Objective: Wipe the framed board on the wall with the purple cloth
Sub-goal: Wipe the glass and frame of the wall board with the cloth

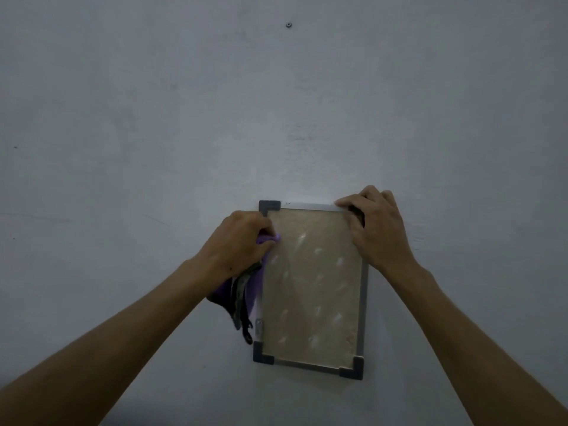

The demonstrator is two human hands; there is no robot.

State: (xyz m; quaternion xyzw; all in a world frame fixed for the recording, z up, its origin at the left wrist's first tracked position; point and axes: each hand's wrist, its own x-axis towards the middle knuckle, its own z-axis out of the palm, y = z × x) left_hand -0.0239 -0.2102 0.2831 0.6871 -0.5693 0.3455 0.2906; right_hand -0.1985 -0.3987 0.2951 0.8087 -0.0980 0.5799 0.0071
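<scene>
A framed board hangs upright on the wall, with a silver rim, dark grey corner caps and a beige, smeared panel. My left hand grips the purple cloth against the board's upper left edge; the cloth's loose end, with dark stained folds, hangs down beside the left rim. My right hand grips the board's upper right corner, fingers curled over the top rim and thumb on the front. That corner cap is hidden under the hand.
The pale grey wall fills the view. A small screw or hole sits high above the board. A small metal bracket shows on the board's lower left rim.
</scene>
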